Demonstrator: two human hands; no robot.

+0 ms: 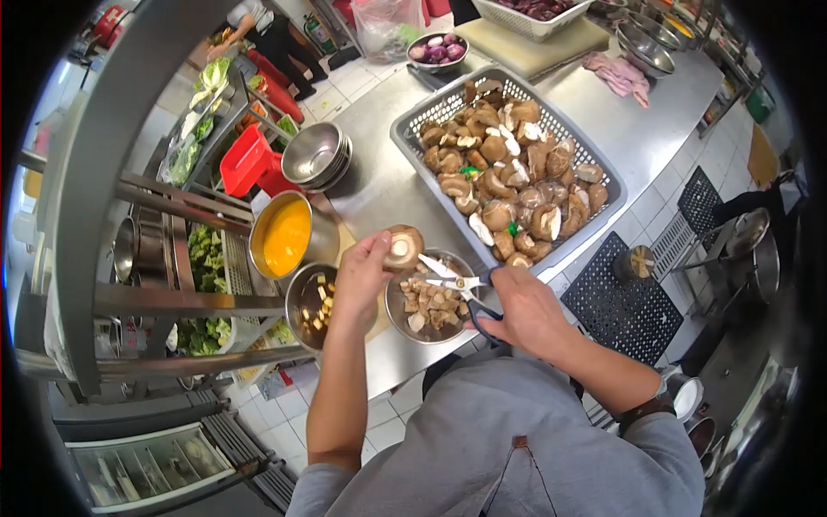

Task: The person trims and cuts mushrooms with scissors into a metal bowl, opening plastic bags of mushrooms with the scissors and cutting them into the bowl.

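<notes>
Pinched in my left hand (366, 271) is a brown mushroom (402, 247), its pale underside and stem turned up towards me. My right hand (527, 317) grips a pair of scissors (461, 283) with dark handles. The blades are spread apart and point at the mushroom. Both hands are over a metal bowl (392, 314) that holds cut mushroom stems (431, 306). Beyond them a grey perforated basket (413, 153) is heaped with whole mushrooms (508, 181). Left of my left wrist sits another metal bowl (295, 297) with small yellowish pieces in it.
A pot (326, 228) of orange-yellow liquid and stacked steel bowls (314, 155) stand on the left of the steel table (370, 202). Purple onions (437, 50) and a cutting board (534, 43) lie at the back. A metal rack frame (146, 302) rises at the left. Another person (267, 34) stands far off.
</notes>
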